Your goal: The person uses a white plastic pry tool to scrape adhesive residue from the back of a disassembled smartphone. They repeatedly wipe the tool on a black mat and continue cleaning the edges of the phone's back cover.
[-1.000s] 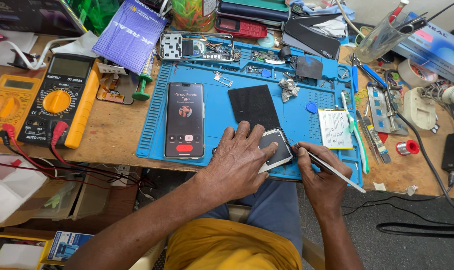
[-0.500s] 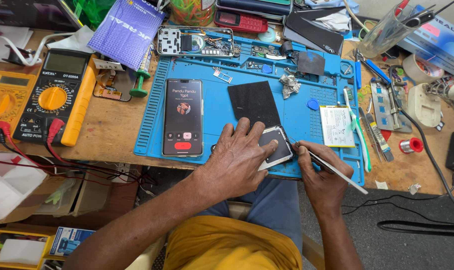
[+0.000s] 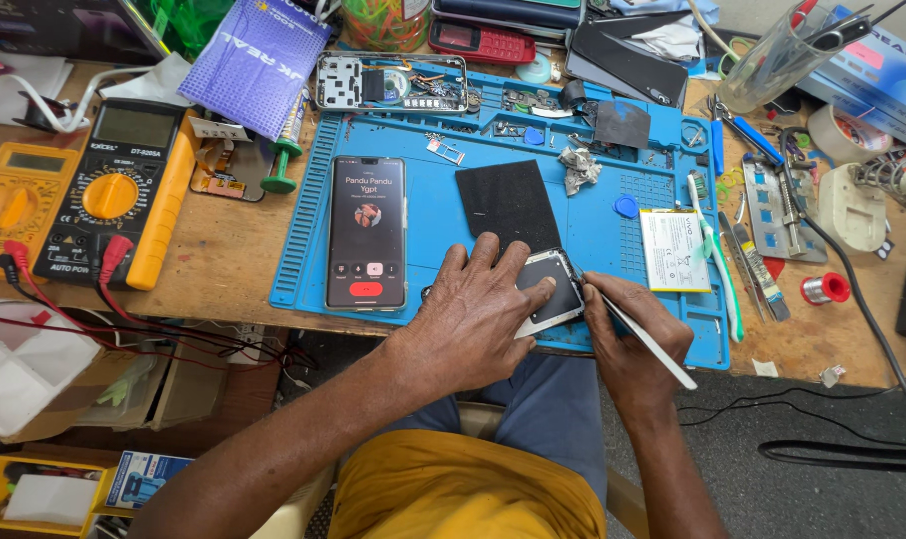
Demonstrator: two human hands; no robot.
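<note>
Change: against the earlier views both hands sit in the same spot on the mat's near edge; the small framed part has not shifted; only the camera's framing has drifted slightly
Left hand: laid palm-down over the small dark framed part, fingers spread and flat rather than curled; fingertips press its left side and top edge, pinning it to the mat
Right hand: fingers clenched in a pen-like grip round a thin silver tool; the tool's tip meets the part's right edge; its tail points down and to the right, past the wrist
Framed part: lies flat at the near edge of the blue work mat, between the two hands, tilted a little; a black square pad lies just beyond it
Phone: left of the left hand on the mat, face up, screen lit with a call display and a red button low down
Battery: white flat cell on the mat, right of the part; a green-and-white toothbrush just beside it
Meters: a black-and-orange multimeter and a yellow multimeter on the wooden bench, well to the left, red leads trailing off the edge
Far edge: an opened phone chassis with bare boards at the mat's top
</note>
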